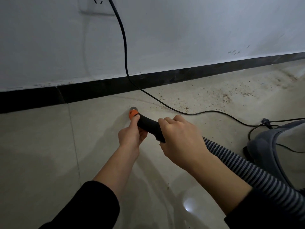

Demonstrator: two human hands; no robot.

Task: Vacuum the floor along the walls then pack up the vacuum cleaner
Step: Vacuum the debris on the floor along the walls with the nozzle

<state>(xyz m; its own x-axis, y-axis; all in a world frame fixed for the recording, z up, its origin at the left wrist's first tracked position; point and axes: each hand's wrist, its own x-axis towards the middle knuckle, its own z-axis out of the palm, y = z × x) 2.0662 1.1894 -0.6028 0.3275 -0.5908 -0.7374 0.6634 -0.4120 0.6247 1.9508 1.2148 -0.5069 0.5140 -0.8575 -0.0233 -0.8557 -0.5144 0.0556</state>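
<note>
Dusty floor (41,154), black hose handle (148,125)

A bare indoor room, likely in a home or flat. Beyond the left hand (132,137) and right hand (181,141) rises a white painted wall (181,38) edged with a black skirting board (99,90); a wall socket (97,5) sits high above the left hand. Under both hands lie glossy beige floor tiles (41,146), with brown grit (226,96) scattered beyond the right hand. A household canister vacuum cleaner (272,142) stands right of the right hand, its hose handle (148,126) held in both hands, its black cord (125,38) running up the wall beside the socket.
</note>
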